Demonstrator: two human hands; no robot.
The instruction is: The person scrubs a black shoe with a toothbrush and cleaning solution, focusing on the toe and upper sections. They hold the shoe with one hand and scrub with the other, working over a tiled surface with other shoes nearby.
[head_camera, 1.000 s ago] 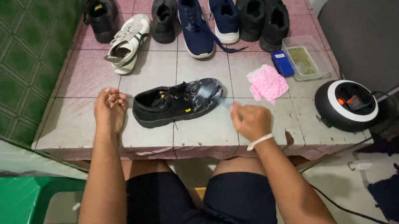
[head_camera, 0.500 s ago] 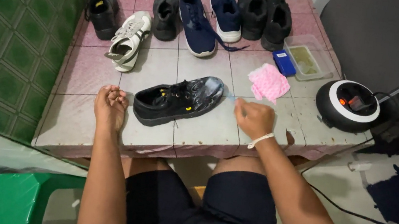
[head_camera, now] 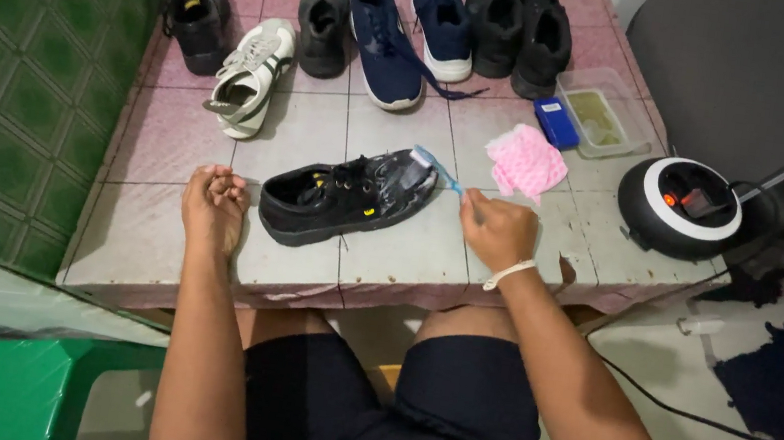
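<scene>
The right hand [head_camera: 497, 229] grips a light blue toothbrush [head_camera: 436, 168] against the stiff-soled black shoe [head_camera: 347, 194] at frame centre; the left hand [head_camera: 215, 202] seems clenched, empty.

Tiled platform [head_camera: 377, 253], black shoe [head_camera: 345, 196], white sneaker [head_camera: 250, 75], navy shoes [head_camera: 386, 38], pink cloth [head_camera: 524, 162], clear tray [head_camera: 606, 115]

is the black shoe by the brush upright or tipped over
Upright: the black shoe rests sole-down on the tiled platform, opening facing up.
</scene>
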